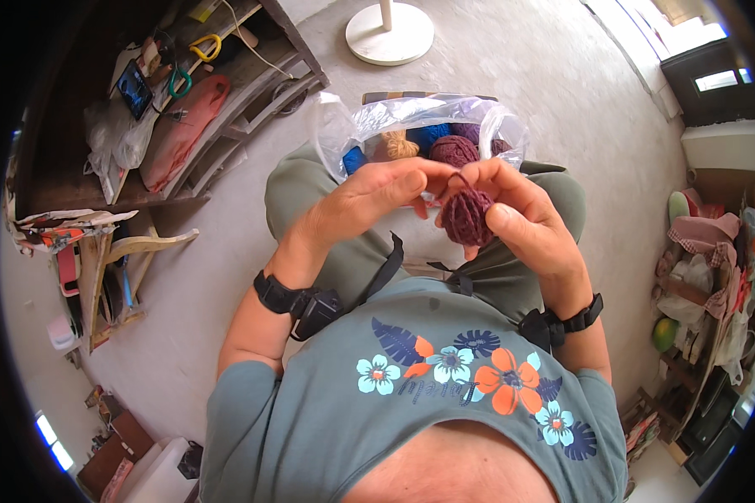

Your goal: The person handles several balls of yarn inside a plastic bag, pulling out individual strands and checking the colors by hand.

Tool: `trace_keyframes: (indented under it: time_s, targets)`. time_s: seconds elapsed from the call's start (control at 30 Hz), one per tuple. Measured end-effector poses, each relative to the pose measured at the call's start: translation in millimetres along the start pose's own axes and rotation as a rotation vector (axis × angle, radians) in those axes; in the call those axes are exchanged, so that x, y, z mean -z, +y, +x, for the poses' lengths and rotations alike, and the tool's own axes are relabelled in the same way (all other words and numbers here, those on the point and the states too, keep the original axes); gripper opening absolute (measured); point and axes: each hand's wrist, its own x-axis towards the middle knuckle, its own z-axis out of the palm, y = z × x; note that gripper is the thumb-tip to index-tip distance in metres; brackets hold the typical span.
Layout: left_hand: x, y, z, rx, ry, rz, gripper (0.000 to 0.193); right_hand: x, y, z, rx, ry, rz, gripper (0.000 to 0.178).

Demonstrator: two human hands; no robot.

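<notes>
A small ball of dark maroon yarn (466, 217) is held in my right hand (524, 214), thumb on its near side and fingers behind it. From the top of the ball a strand runs up to the fingertips of my left hand (386, 191), which seem to pinch it. Just beyond my hands stands a clear plastic bag (411, 113) with its mouth open. In it lie a larger maroon yarn ball (454, 151), a tan yarn bundle (399, 144), blue yarn (430, 135) and purple yarn.
At the far left, a wooden shelf unit (252, 117) holds yellow-handled scissors (205, 48), a phone (134, 89) and a red plastic bag (189, 130). A round white stand base (389, 33) is on the floor ahead. Cloths and bags crowd a rack (696, 285) at the right.
</notes>
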Motion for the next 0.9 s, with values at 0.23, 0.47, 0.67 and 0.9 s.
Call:
trace_keyframes:
  time_s: [0.23,0.47,0.67,0.9]
  targets:
    - [19,-30,-33,-0.058,0.136,0.056,0.023,-19,7,21,0.051,0.056,0.027,0.042]
    - [16,-41,-38,0.019,0.123,0.251,0.019,-21,12,38,0.014,0.134,0.030,0.037]
    - [22,3,-38,-0.007,-0.050,0.472,0.017,-21,38,39,0.175,0.243,-0.475,0.031]
    - [19,3,-26,-0.066,0.004,0.633,0.015,-17,32,36,0.092,0.360,-0.703,0.027]
